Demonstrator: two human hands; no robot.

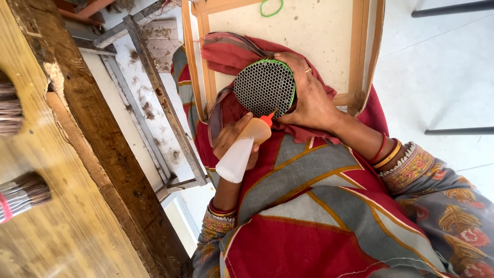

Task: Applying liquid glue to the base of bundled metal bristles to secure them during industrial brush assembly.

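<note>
The person sits with a wooden tray (360, 46) propped on their lap, its pale board facing up. Their right hand (309, 98) is wrapped over the far side of a round bundle of thin tubes (264, 87), a honeycomb of open ends bound by a green band, fingers (288, 59) curled tight over its rim. The bundle rests against the near edge of the tray, on folds of red cloth (226, 54).

The left hand (229, 139) is closed around a squeeze bottle (242, 152), whitish at the base and amber toward the neck, tilted so that its orange nozzle (267, 118) points up at the lower edge of the bundle, touching it or just short of it; I cannot tell which.

A loose green ring (271, 7) lies on the board near the tray's far edge. Off to the left stands a rough wooden table (62, 170), with bundles of brown sticks (23, 195) lying along its left edge.
</note>
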